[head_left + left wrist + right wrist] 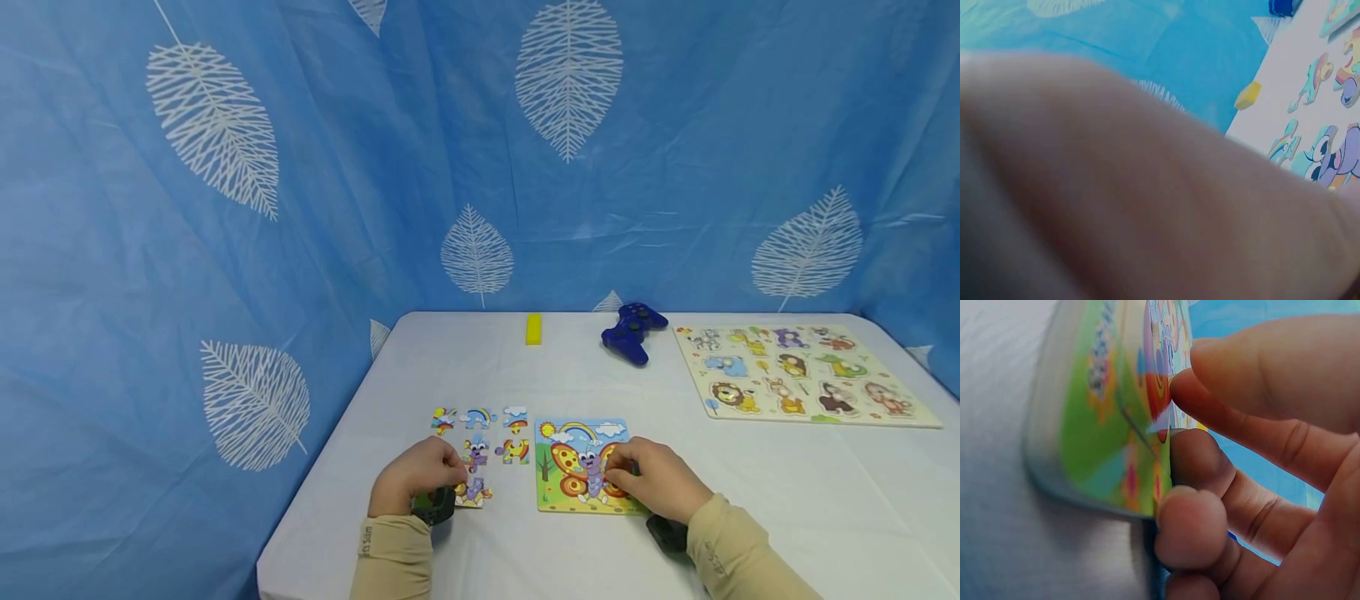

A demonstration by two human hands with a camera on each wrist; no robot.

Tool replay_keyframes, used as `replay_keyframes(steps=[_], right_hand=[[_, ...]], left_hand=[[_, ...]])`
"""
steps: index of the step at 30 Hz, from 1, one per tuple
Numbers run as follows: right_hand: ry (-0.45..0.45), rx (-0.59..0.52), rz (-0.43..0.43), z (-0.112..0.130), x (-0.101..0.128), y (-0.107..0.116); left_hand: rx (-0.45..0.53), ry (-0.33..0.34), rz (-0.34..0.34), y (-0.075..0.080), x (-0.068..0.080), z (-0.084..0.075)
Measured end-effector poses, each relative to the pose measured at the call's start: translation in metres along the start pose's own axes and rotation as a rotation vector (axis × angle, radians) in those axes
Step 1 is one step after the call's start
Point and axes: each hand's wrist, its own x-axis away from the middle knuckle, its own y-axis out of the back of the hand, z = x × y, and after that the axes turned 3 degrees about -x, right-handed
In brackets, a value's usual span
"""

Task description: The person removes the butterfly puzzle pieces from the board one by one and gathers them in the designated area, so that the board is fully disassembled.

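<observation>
A butterfly puzzle board [573, 487] lies on the white table near the front edge. My right hand [654, 479] rests on its right part; in the right wrist view its curled fingertips [1188, 390] pinch at a piece on the butterfly puzzle board [1094, 425]. Several loose puzzle pieces [480, 417] lie just left of the board. My left hand [416, 475] sits over the lower ones with curled fingers, and one piece [474, 492] pokes out under them. The left wrist view is mostly blocked by the hand, with loose pieces [1329, 156] beyond it.
At the back of the table [825, 500] lie a yellow block [533, 328] and a blue game controller [632, 330]. An animal peg puzzle [802, 375] fills the back right. A blue leaf-patterned curtain surrounds the table.
</observation>
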Motion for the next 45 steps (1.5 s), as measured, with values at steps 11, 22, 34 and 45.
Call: replay_keyframes(steps=[11, 22, 34, 45], right_hand=[[-0.004, 0.0, 0.001, 0.0, 0.0, 0.0], [-0.001, -0.002, -0.007, 0.0, 0.0, 0.004], [0.108, 0.056, -0.194, -0.015, -0.002, 0.001], [0.069, 0.149, -0.139, -0.013, -0.001, 0.002]], left_hand=[[-0.067, 0.1, -0.098, -0.006, 0.001, -0.007], [-0.023, -0.092, -0.363, -0.022, -0.016, -0.043], [-0.404, -0.188, -0.073, -0.094, -0.039, -0.129], [-0.318, -0.288, -0.08, -0.116, -0.053, -0.126]])
